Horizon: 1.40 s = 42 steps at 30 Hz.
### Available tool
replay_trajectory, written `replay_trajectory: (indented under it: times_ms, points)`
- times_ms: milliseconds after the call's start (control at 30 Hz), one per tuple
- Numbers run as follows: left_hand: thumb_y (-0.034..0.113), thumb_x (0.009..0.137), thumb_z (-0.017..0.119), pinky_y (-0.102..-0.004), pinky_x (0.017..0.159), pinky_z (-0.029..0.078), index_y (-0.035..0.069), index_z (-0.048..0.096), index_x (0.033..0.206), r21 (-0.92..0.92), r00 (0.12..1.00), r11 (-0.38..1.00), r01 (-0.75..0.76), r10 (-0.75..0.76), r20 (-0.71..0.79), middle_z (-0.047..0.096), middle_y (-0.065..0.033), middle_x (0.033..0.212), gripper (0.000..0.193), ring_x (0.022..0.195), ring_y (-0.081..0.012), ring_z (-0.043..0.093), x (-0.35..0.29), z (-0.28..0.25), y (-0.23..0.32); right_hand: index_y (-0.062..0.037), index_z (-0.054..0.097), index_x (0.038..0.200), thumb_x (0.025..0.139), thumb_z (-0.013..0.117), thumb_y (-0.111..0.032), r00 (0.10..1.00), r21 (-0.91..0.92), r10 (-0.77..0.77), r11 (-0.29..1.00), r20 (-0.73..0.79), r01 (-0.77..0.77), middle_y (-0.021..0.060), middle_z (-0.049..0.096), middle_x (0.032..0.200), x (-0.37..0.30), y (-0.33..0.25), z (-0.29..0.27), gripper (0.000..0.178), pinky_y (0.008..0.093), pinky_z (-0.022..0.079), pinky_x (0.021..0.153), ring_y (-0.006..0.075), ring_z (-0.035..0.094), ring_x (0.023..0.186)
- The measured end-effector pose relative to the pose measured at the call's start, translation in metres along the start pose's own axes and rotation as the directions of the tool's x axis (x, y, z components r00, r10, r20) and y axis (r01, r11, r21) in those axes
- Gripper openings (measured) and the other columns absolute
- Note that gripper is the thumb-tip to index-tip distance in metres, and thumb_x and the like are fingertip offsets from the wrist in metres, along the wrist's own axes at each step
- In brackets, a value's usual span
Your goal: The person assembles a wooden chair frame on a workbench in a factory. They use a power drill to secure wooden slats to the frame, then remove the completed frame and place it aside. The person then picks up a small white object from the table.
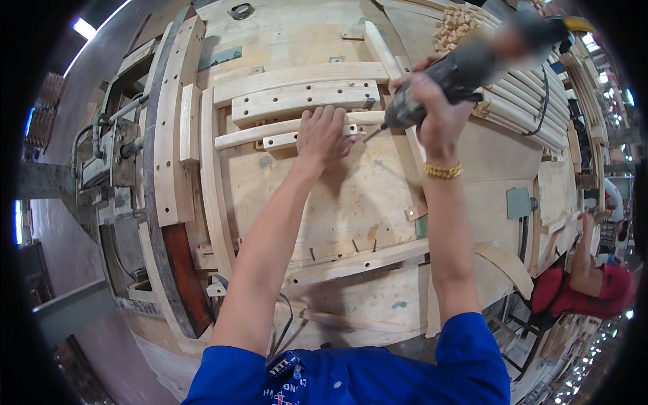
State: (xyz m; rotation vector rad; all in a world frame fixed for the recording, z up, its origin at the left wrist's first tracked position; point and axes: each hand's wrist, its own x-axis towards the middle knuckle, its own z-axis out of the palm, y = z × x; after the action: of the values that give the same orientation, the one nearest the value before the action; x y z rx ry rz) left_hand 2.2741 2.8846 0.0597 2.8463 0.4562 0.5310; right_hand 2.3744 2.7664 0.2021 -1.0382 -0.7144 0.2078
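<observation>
The left hand (325,135) is curling over a slim pale rail (266,129) and the short drilled strip (280,141) lying along its near side, its bent fingers keeping hold of both. The right hand (437,111) is wrapping firmly around a dark power drill (459,74), whose rear end is blurring. The drill is pointing down and leftward, its thin bit (375,132) ending near the strip's right end, just beside the left fingers; whether it is touching wood, I cannot tell. Both wooden pieces are lying near the middle of the table (304,202), and a thicker drilled block (297,104) is sitting just beyond them. Nearer the person, loose screws (356,246) are standing by another drilled rail (358,266). Bundled wooden rods (516,108) are resting to the right, and farther right a co-worker in red (601,290) is sitting, one arm reaching out
</observation>
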Motion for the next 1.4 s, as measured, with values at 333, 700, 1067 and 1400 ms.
replay_trajectory:
  times_ms: [333, 700, 1067, 1400]
  points:
    - [0.053, 0.076, 0.066, -0.0383, 0.077, 0.043, 0.005, 0.055, 0.094, 0.093, 0.989, 0.994, -0.053, 0.039, 0.144, 0.056, -0.009, 0.09, 0.052, 0.088, -0.0234, 0.057, 0.011, -0.006, -0.001, 0.0007, 0.052, 0.101, 0.075, 0.067, -0.005, 0.984, -0.235, 0.002, 0.971, 0.177, 0.04, 0.0099, 0.058, 0.088, 0.027, 0.023, 0.018, 0.031, 0.033, 0.056, 0.065, 0.0231, 0.066, 0.07]
    - [0.055, 0.077, 0.064, -0.0371, 0.078, 0.043, 0.006, 0.055, 0.093, 0.075, 0.993, 0.996, -0.044, 0.035, 0.108, 0.057, -0.0083, 0.089, 0.053, 0.089, -0.0231, 0.057, 0.009, -0.006, -0.001, 0.0006, 0.052, 0.101, 0.076, 0.067, -0.003, 0.968, -0.209, 0.019, 0.977, 0.251, 0.035, 0.0079, 0.058, 0.087, 0.019, 0.036, 0.012, 0.03, 0.0322, 0.055, 0.067, 0.0213, 0.066, 0.073]
    - [0.05, 0.079, 0.064, -0.0369, 0.074, 0.041, 0.006, 0.049, 0.092, 0.084, 0.991, 0.995, -0.052, 0.041, 0.124, 0.052, -0.0075, 0.084, 0.048, 0.084, -0.0238, 0.054, 0.009, -0.007, -0.001, 0.0027, 0.054, 0.099, 0.076, 0.067, -0.003, 0.971, -0.26, -0.002, 0.963, 0.238, 0.066, 0.0077, 0.06, 0.086, 0.015, 0.048, 0.012, 0.027, 0.0308, 0.054, 0.066, 0.0204, 0.066, 0.072]
    - [0.052, 0.079, 0.063, -0.0379, 0.078, 0.042, 0.005, 0.052, 0.097, 0.061, 0.985, 0.998, -0.028, 0.017, 0.171, 0.055, -0.0087, 0.089, 0.051, 0.09, -0.0243, 0.056, 0.011, -0.007, 0.001, 0.0019, 0.055, 0.097, 0.076, 0.067, -0.007, 0.97, -0.258, 0.028, 0.965, 0.241, 0.036, 0.0078, 0.06, 0.086, 0.016, 0.052, 0.011, 0.026, 0.0309, 0.054, 0.065, 0.0206, 0.066, 0.072]
